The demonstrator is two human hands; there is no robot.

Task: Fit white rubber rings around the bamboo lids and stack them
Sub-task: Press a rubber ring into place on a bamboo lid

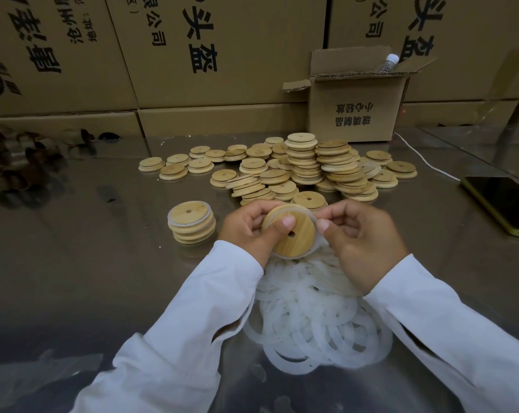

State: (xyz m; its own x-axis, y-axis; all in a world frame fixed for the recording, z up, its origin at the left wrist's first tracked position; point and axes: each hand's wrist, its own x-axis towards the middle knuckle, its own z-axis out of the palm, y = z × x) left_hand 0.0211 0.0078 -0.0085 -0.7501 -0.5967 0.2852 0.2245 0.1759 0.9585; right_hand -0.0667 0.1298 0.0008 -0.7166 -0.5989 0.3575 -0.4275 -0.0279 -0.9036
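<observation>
While both hands work above a steel table (88, 278), a wall of printed cardboard cartons (222, 55) stands far behind the held bamboo lid (294, 236). One open box (356, 114) sits behind and to the right of that lid, with one clear bottle (389, 62) poking out of it. Directly behind the lid lies a spread of loose lids (252, 165), too many to count surely, with two tall stacks rising among them. Just below the lid lies a heap of white rubber rings (311, 323), overlapping and uncountable. One phone (502, 204) lies face up well to the lid's right. One short stack of ringed lids (191, 223), four or five high, stands near the lid's left. The left hand (246, 231) grips the lid, thumb on its face, fingers curled behind. The right hand (359, 236) pinches one ring (317, 245) at the lid's right edge; the ring lies partly around the rim.
</observation>
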